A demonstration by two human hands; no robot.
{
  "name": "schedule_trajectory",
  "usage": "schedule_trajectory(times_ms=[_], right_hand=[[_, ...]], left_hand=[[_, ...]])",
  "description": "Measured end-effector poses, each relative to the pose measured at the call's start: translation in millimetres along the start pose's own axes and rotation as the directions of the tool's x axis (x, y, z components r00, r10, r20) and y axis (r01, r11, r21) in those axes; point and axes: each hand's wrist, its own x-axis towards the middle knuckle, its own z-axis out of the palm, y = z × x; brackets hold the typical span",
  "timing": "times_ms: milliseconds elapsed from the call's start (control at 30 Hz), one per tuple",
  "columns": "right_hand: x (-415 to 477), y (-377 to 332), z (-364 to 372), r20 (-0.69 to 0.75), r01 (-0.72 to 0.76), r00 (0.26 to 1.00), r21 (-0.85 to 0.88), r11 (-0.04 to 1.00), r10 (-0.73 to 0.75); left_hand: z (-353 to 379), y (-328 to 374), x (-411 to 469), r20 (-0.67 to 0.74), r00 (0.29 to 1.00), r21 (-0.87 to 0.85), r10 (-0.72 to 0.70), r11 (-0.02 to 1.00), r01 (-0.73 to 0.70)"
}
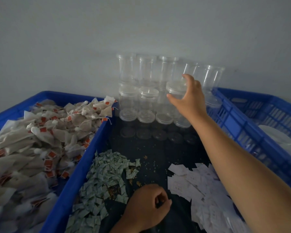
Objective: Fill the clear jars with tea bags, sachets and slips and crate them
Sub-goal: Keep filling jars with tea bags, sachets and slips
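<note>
Our left hand (148, 203) lies nearest us, well in front of the jar stack (138, 76), fingers curled into a loose fist over the dark table (151, 148), and we can see nothing held in it. Our right hand (190, 98) is at the front right of the jar stack, thumb and fingers spread apart and wrapped round the lidded top of one clear jar (175, 89), thumb on the near side and fingertips over the far side. Left of the jar stack a blue tub (91, 148) holds a heap of tea bags (45, 132); in front of the stack, green sachets (106, 172) lie to the left and white slips (190, 184) to the right; the blue crate (238, 125) stands just right of the stack. We judge the jar empty and very light, stiff enough not to give under a firm hold, yet smooth and likely slippery, with a lid that may come loose if we lift by it alone, so we would take hold round the body just under the lid. Its neighbours in the stack look easy to topple, so we would lift it clear before swinging it
</note>
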Motion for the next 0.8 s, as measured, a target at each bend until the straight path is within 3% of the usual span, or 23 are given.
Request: schedule_trajectory(times_ms=[133, 300, 367, 500, 567, 700, 800], right_hand=[[-53.2, -13.5, -37.3, 0.106, -0.02, 0.994, 0.141, 0.99, 0.005], [-175.0, -25.2, -46.2, 0.302, -0.016, 0.952, 0.229, 0.973, -0.055], [-216.2, -28.5, -41.5, 0.277, -0.059, 0.961, 0.266, 0.962, -0.017], [-262.9, -27.0, -40.8, 0.08, -0.155, 0.987, 0.32, 0.935, 0.136], [-276.8, -25.0, -42.8, 0.125, -0.183, 0.981, 0.32, 0.93, 0.15], [-307.9, -28.2, -29.2, 0.207, -0.155, 0.974, 0.31, 0.938, 0.093], [-329.2, -32.8, -14.9, 0.322, -0.337, 0.923, 0.415, 0.845, 0.21]], left_hand=[[-3.4, 4.7, 0.9, -0.001, 0.999, -0.057, -0.041, 0.998, 0.041], [-10.3, 6.6, 0.4, -0.012, 0.987, -0.316, -0.159, 0.937, 0.147], [-11.8, 6.1, 2.9, -0.093, 0.972, -0.416, -0.217, 0.895, 0.16], [-12.2, 3.1, 4.5, -0.244, 0.911, -0.517, -0.333, 0.839, 0.168], [-12.3, 1.0, 4.4, -0.272, 0.871, -0.596, -0.408, 0.783, 0.181], [-16.6, 5.3, 1.3, -0.256, 0.9, -0.586, -0.352, 0.797, 0.146], [-18.3, 11.3, -3.6, -0.243, 0.928, -0.516, -0.283, 0.848, 0.123]])
